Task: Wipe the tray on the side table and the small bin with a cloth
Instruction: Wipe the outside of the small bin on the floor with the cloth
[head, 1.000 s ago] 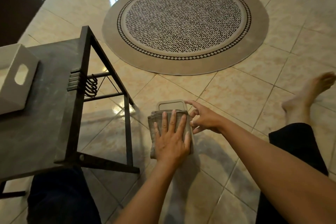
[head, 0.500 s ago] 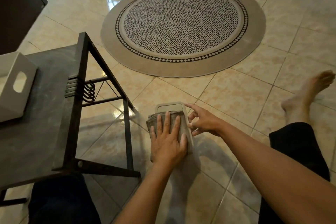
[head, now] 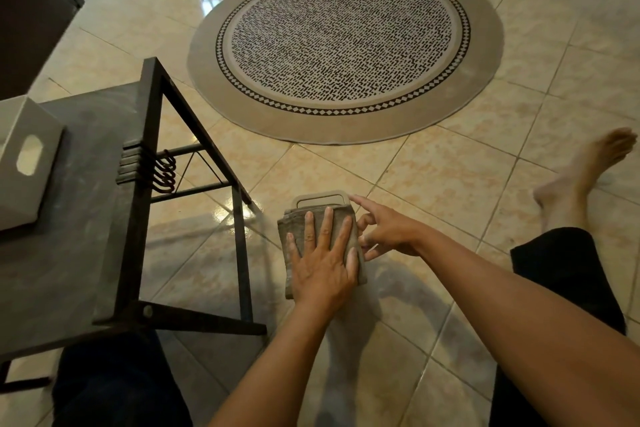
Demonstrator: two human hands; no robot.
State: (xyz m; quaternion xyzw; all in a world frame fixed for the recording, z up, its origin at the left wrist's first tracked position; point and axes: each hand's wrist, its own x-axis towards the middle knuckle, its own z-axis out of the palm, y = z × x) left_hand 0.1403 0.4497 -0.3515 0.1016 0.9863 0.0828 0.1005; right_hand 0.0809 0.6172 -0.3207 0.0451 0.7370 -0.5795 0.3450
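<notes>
The left hand [head: 320, 262] is pressing flat, fingers spread, on the folded cloth [head: 320, 246] covering the small bin [head: 318, 200] on the floor. The right hand [head: 382, 234] is lying loosely open against the bin's right edge, gripping nothing. The bin's long axis is running away from the person; only its far rim is showing. The tray [head: 24, 163] is sitting on the side table [head: 79, 236], cut off at the left.

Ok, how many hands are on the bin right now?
2. The left hand lies flat on the cloth over the small bin; the right hand touches the bin's right edge. Most of the bin is hidden under the cloth.
</notes>
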